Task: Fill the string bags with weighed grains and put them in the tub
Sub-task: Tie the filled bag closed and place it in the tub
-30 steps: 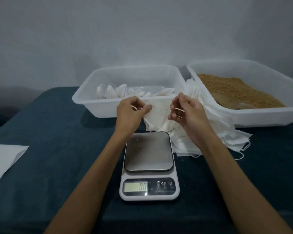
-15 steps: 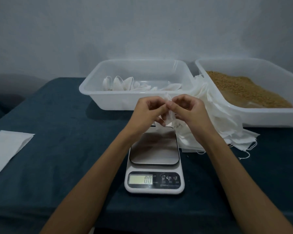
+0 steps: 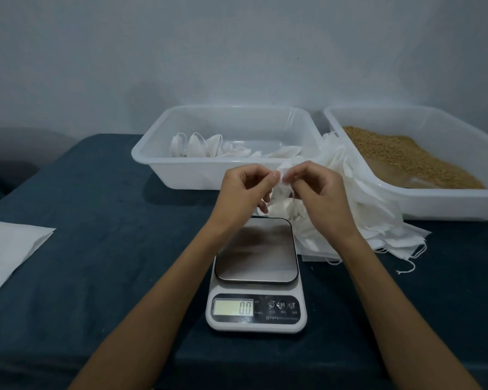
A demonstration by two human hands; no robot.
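Observation:
My left hand (image 3: 244,190) and my right hand (image 3: 319,190) both pinch the top edge of a white string bag (image 3: 282,197), held just above the far end of the scale (image 3: 255,274). The scale's display reads 0.0 and its steel plate is bare. Behind my right hand lies a pile of empty white bags (image 3: 372,218) with loose strings. The clear tub (image 3: 152,153) at centre back holds several filled white bags (image 3: 197,146). At the right, a second tub (image 3: 462,212) holds brown grain (image 3: 397,153).
A flat white sheet or bag (image 3: 9,249) lies at the left edge of the dark blue table cover (image 3: 96,235). A plain wall stands right behind the tubs. The table's front edge runs below the scale.
My hands came together from apart and now pinch the bag's opening between them. The view has shifted slightly, with the tubs sitting a little higher and more to the right.

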